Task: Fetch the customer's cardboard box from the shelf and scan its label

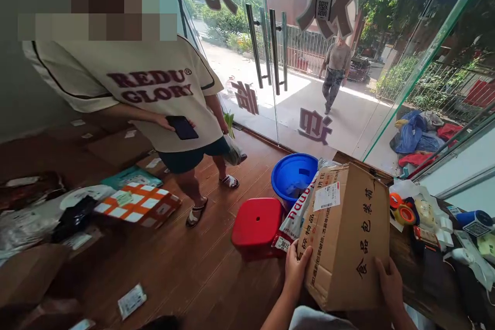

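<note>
Carton (356,237) is between the two hands, tilted, corner edge toward the camera. Contents hidden; the two faces in view are intact cardboard. Printed face with white label (327,197) is on the left-hand side, handwritten face on the right-hand side.

Grip: left hand (297,263) is on the lower left edge, thumb over the printed face, fingers mostly hidden by the box. Right hand (390,281) is at the lower right edge, thumb on the handwritten face, rest behind. Hands spread apart by the box width, carton clamped between.

White mailer (297,216) with red lettering sits just beyond the left hand, partly behind the carton; can't tell if the hand touches it. Contents hidden.

Blue tub (275,180) is further out past the left hand, something pale at the bottom, can't make out what. Red stool (257,221) is left of that hand, near the tub.

Wooden table (402,263) is right of the right hand: orange tape rolls (406,214), blue cylinder (477,219), clutter.

Well left of the grip: co-worker (154,113) with phone (183,128) and a bag (234,152), green leaves sticking out. Orange-and-white checked box (139,203) on the floor by them, contents hidden.
</note>
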A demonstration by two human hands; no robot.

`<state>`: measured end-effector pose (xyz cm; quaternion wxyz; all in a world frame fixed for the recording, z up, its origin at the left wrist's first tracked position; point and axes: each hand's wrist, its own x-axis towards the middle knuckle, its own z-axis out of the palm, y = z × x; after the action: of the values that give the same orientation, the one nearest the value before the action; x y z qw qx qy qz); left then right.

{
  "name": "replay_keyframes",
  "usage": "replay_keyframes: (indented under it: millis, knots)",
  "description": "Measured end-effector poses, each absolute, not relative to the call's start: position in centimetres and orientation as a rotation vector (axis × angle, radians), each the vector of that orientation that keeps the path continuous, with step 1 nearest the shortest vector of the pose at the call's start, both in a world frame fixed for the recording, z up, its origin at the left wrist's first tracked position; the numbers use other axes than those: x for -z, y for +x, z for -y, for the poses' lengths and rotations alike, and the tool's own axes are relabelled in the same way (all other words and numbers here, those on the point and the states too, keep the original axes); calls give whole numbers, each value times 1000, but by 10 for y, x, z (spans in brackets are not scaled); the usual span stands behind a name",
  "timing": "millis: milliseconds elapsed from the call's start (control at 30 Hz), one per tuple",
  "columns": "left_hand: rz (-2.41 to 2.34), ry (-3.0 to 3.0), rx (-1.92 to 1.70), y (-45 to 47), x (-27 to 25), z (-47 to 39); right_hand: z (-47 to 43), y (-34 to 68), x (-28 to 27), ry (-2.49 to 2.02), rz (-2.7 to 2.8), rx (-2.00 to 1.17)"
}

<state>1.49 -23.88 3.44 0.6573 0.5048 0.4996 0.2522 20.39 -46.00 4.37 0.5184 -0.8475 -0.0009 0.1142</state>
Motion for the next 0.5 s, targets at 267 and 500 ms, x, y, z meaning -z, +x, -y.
replay_keyframes:
  millis: [267,500]
  knots:
    - [-1324,1565,-668,-29,-124,212,393,184,-42,-1702,138,-433]
    - [-1155,1713,-341,-16,-115,233,330,262,-86,-1942,703,-678]
